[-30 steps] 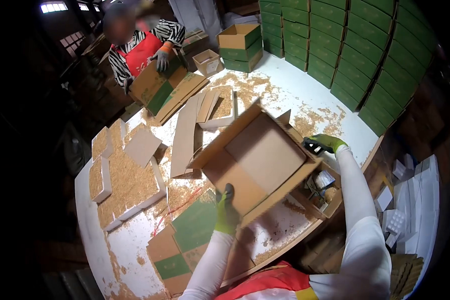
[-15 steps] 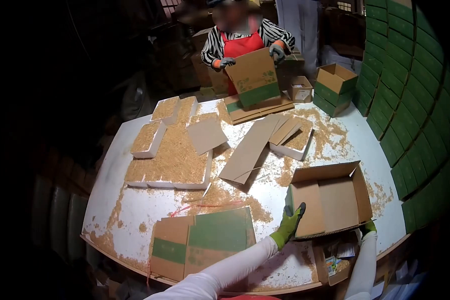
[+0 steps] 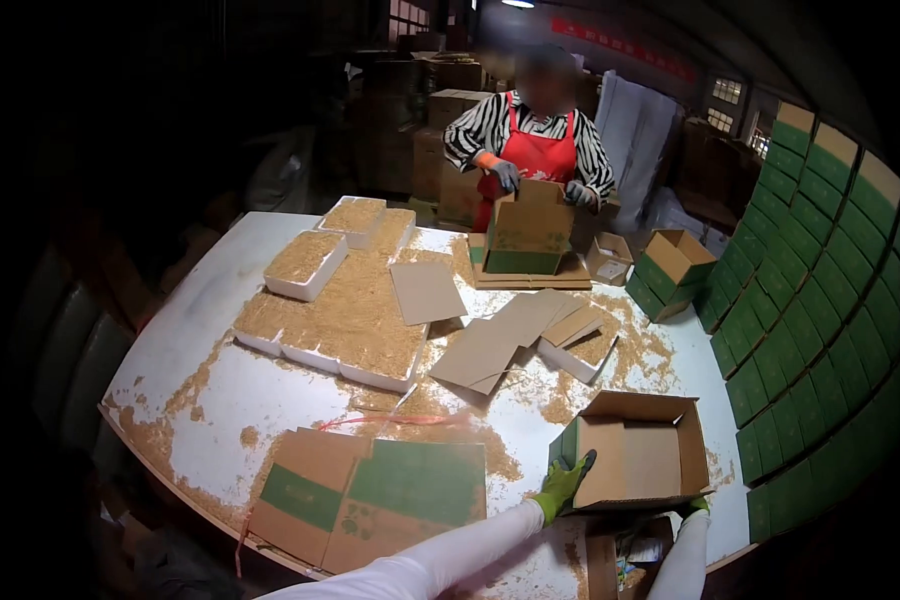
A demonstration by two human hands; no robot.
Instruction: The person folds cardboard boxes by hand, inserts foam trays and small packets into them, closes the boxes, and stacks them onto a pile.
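Note:
An open green-and-brown cardboard box [image 3: 602, 448] is tilted so that its bare inside faces me. My left hand [image 3: 562, 490], in a green work glove with dark fingertips, grips the box's left wall. At the near right corner of the box is my right hand [image 3: 694, 506], gloved in green too, its fingers mostly hidden by the cardboard. Below the box, near the table edge, is a smaller open carton [image 3: 602, 566] with printed packets inside. To the left lie flattened green-and-brown cartons [image 3: 410, 482].
White trays [image 3: 315, 268] filled with brown shreds stand on the white table [image 3: 170, 330]. Loose cardboard sheets [image 3: 480, 350] lie mid-table. Across it, a co-worker [image 3: 540, 155] in a red apron holds another box [image 3: 530, 225]. Stacked green boxes [image 3: 820, 350] line the right side.
My view has tilted up and shifted. The co-worker's carton has gone from a leaning panel to an opened-out box shape. Both my hands stay on the same box.

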